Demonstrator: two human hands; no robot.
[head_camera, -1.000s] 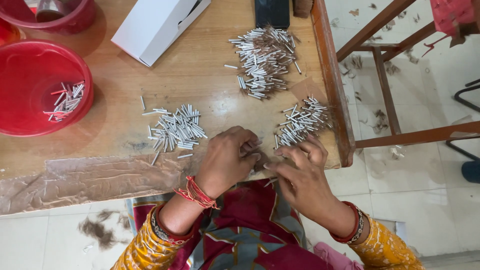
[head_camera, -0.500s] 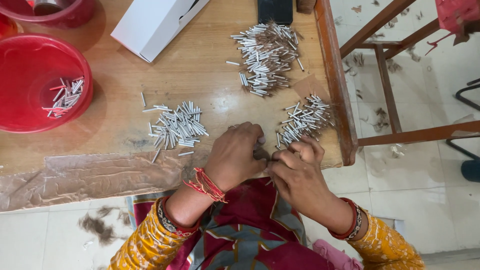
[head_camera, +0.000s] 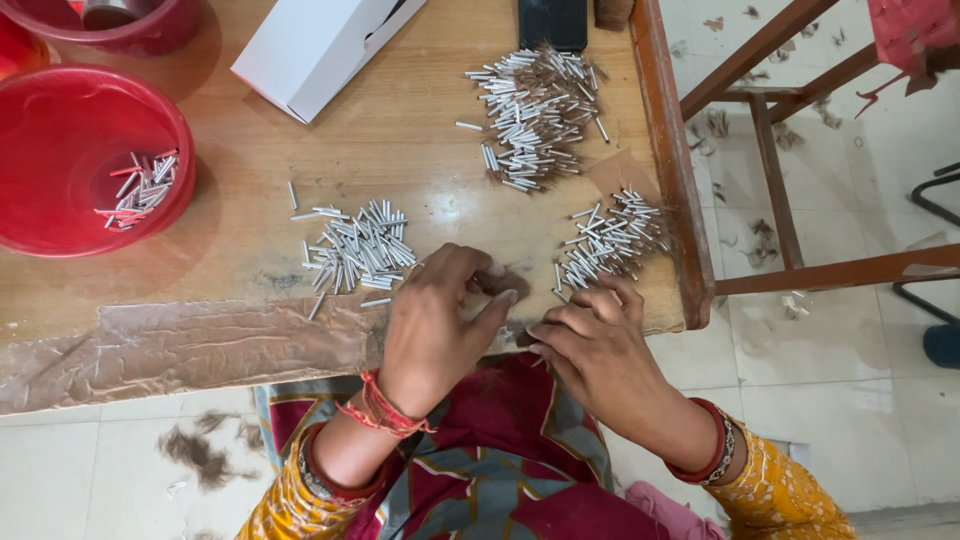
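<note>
The left hand (head_camera: 435, 320) and the right hand (head_camera: 600, 350) are meeting at the near edge of the wooden table (head_camera: 250, 150), and between them a small tuft of brown hair (head_camera: 500, 283) is lying on the wood, its strands running roughly left to right toward the right hand. The left hand is curling over it, thumb and forefinger pinching at the tuft's left end; whether a metal tube is also inside that pinch, I cannot tell, since the fingers are hiding it. The right hand is resting just beside the tuft with its fingers half bent and closing on nothing that shows. Taking the tuft as the landmark: the nearest pile of short silver tubes (head_camera: 612, 240) is lying just to its right and slightly farther up the table, closest to the right hand; another pile (head_camera: 355, 250) is sitting to its left, beyond the left knuckles; a larger heap mixed with hair (head_camera: 535, 115) is lying well beyond it; and the red bowl (head_camera: 60, 220) is sitting far to its left.
</note>
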